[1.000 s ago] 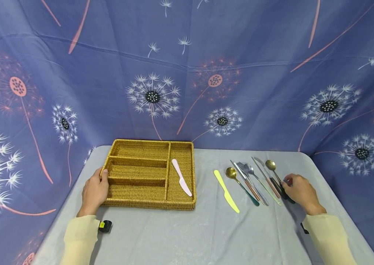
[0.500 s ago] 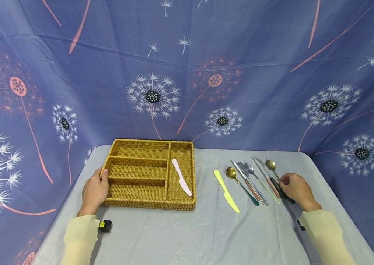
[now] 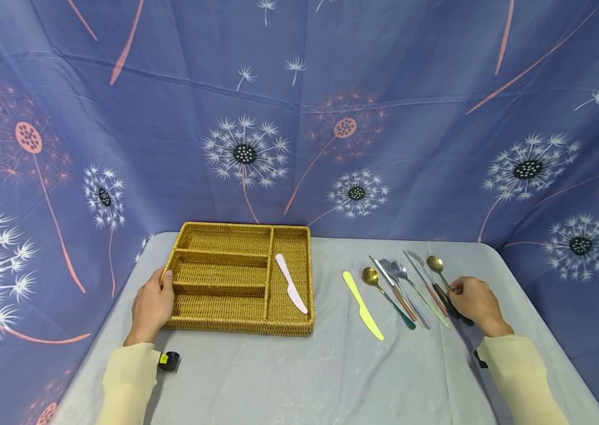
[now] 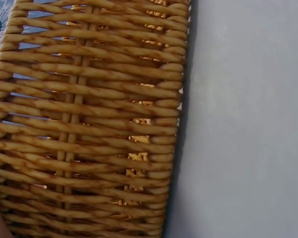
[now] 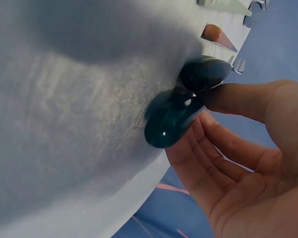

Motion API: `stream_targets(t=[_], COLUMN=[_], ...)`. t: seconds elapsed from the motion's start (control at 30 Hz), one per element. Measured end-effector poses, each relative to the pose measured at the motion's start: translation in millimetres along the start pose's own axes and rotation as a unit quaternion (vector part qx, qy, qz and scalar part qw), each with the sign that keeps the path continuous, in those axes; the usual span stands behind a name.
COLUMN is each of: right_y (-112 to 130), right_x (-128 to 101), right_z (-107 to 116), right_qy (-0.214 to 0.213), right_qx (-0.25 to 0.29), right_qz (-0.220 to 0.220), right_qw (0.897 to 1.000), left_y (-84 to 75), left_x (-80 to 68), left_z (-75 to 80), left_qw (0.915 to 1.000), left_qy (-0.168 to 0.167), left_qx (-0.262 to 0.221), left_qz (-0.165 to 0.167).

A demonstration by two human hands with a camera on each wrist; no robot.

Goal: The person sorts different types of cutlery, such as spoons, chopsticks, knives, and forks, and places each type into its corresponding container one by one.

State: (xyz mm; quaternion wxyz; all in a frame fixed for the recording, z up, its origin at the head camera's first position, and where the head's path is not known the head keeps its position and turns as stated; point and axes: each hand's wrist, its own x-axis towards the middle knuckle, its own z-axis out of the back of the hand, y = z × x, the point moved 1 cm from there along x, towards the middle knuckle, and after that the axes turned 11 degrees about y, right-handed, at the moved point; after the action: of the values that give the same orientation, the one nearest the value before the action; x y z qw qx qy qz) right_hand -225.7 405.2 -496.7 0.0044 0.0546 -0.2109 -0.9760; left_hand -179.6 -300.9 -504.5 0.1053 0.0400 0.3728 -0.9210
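1. The right hand [image 3: 473,304] rests on the right side of the counter [image 3: 331,378], its thumb and fingers [image 5: 223,148] pinching the dark handles [image 5: 186,106] at the near end of the rightmost cutlery.
2. Those handles appear to belong to a gold spoon [image 3: 434,263], and maybe the knife [image 3: 416,261] beside it; which is gripped is hard to tell.
3. The left hand [image 3: 153,307] grips the left wall of the tray [image 3: 225,323], thumb over the rim, fingers against the weave.
4. A pink knife [image 3: 291,291] lies in the tray's right compartment. The other compartments look unfilled.
5. Between tray and right hand lie a yellow knife [image 3: 363,307], a second spoon [image 3: 370,276] and forks [image 3: 397,273], close together in a row.
6. Handling, as a judgement: the spoon looks light, stiff and smooth, so likely slippery. The handle end is the sensible place to grip, pinched from both sides, since it lies flat on cloth with close neighbours.
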Motion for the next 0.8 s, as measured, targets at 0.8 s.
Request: stream_targets(t=[0.8], right_y=[3], right_x=[-16], right_z=[10], right_qy=[-0.019], right_qx=[0.006], right_qz=[-0.026], right_qw=[0.999], left_y=[-0.6], left_x=[0.2], left_z=[0.7], left_qw=[0.9998], left_qy=[-0.017], left_qx=[-0.009], left_qz=[-0.005])
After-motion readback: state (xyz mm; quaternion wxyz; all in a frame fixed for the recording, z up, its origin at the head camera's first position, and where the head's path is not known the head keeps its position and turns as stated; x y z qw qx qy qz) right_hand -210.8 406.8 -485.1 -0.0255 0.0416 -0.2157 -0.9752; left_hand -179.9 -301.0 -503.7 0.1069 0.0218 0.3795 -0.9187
